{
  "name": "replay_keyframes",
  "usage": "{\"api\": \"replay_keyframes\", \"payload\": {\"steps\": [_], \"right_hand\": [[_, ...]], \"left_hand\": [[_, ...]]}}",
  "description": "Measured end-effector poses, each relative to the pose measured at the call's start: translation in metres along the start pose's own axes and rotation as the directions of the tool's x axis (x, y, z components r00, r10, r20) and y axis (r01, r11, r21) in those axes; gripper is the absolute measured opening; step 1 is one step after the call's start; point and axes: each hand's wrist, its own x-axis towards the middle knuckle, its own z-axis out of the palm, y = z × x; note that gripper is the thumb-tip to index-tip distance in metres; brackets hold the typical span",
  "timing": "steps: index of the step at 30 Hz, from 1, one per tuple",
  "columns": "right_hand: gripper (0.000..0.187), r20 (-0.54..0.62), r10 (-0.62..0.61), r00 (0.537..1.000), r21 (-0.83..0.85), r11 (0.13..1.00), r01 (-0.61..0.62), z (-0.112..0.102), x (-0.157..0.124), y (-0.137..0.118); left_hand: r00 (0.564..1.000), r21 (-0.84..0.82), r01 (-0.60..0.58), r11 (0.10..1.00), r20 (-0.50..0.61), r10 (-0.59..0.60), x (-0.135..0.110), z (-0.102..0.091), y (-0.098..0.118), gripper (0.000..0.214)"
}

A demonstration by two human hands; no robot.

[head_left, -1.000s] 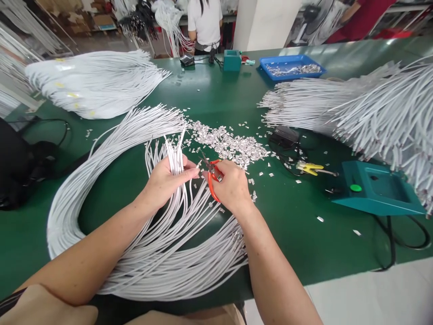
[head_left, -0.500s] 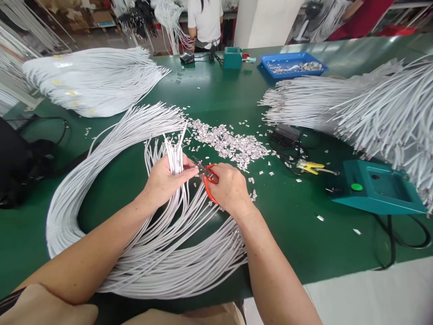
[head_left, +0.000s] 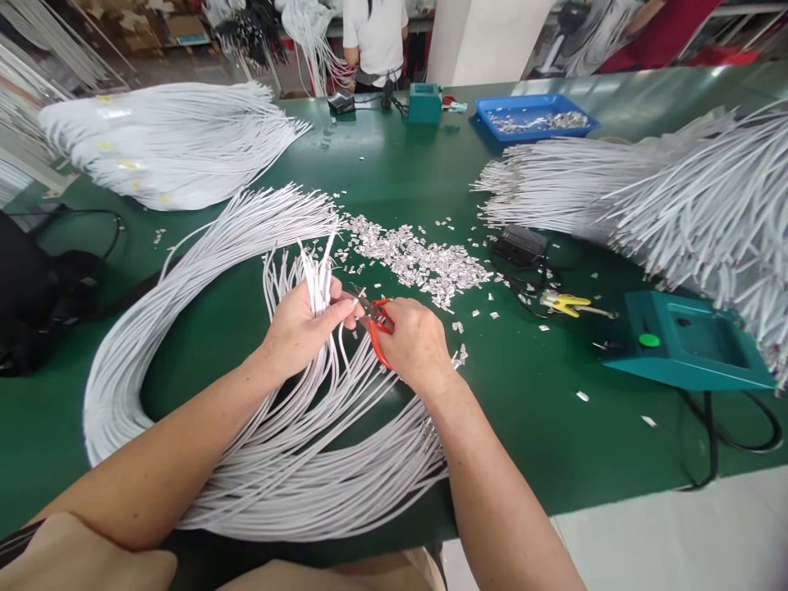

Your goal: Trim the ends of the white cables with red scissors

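Observation:
My left hand (head_left: pixel 308 320) is closed around a small bunch of white cables (head_left: pixel 318 279), their ends sticking up above the fingers. Thumb and fingertips pinch one cable end toward the right. My right hand (head_left: pixel 419 336) grips red-handled pliers or cutters (head_left: pixel 378 328), whose dark jaws meet the left fingertips; whether the jaws are closed on the cable end is too small to tell. Beneath both forearms curves a large bundle of white cables (head_left: pixel 116 369). Just beyond the hands lies a heap of small shiny connector-like pieces (head_left: pixel 424 263).
More white cable bundles lie at the back left (head_left: pixel 172 148) and right (head_left: pixel 554 180). A blue tray (head_left: pixel 492 107) holds small pieces. On the right are a teal device (head_left: pixel 683 361), a yellow-handled tool (head_left: pixel 566 304) and a black adapter (head_left: pixel 520 245). A person (head_left: pixel 375 41) stands beyond the table.
Both hands stay almost in place. The left thumb and fingertips have shifted slightly toward the tool's jaws, and the right hand has moved slightly left.

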Motion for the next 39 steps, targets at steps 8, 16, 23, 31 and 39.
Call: {"api": "replay_keyframes", "payload": {"steps": [8, 16, 23, 31, 39], "right_hand": [[0.012, 0.056, 0.148, 0.987, 0.770, 0.623, -0.137, -0.013, 0.003, -0.005], [0.008, 0.088, 0.132, 0.987, 0.891, 0.434, -0.137, -0.010, 0.003, -0.008], [0.008, 0.056, 0.275, 0.960, 0.894, 0.415, -0.170, 0.001, 0.003, -0.017], [0.011, 0.159, 0.269, 0.950, 0.874, 0.409, -0.261, -0.007, 0.004, -0.014], [0.012, 0.137, 0.242, 0.961, 0.899, 0.376, -0.223, -0.006, 0.003, -0.014]], "left_hand": [[0.998, 0.003, 0.019, 1.000, 0.064, -0.019, -0.001, -0.001, -0.003, 0.017], [0.988, -0.041, 0.035, 0.999, 0.152, -0.029, -0.001, 0.002, 0.001, 0.019], [0.998, 0.177, 0.063, 0.982, -0.015, -0.061, -0.002, 0.002, 0.000, 0.032], [0.997, -0.001, 0.067, 0.998, 0.048, -0.067, 0.001, 0.000, -0.002, 0.020], [0.995, -0.014, 0.061, 0.998, 0.078, -0.060, 0.000, 0.001, -0.001, 0.018]]}}
